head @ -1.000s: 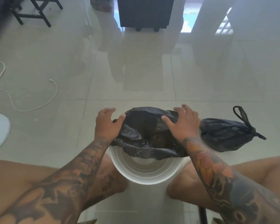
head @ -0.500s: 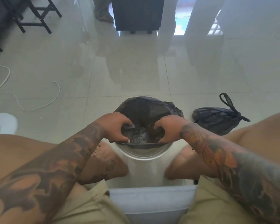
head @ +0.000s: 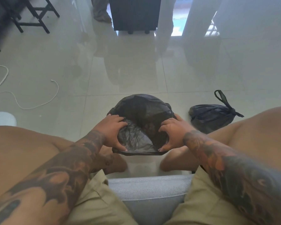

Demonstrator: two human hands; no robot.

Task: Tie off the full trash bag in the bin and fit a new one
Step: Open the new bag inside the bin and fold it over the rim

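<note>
A new black trash bag (head: 141, 114) is spread over the mouth of the white bin (head: 141, 163), which stands on the floor between my knees. The bag's edge is folded over the near rim. My left hand (head: 111, 131) grips the bag's edge on the left side of the rim, thumb at the near edge. My right hand (head: 172, 133) grips it on the right side in the same way. A tied-off full black bag (head: 209, 116) lies on the floor to the right of the bin, its knotted handles pointing up and right.
A white cord (head: 31, 101) loops over the tiled floor at left, beside a white round object (head: 2, 118). A black cabinet on feet (head: 135, 13) and a person's foot (head: 101, 15) are at the back. Black chair legs (head: 32, 18) stand far left. I sit on a grey cushion (head: 151, 192).
My hands have drawn the bag's near edge toward me and down over the bin's near rim, covering the white opening. The view has tilted down toward my lap.
</note>
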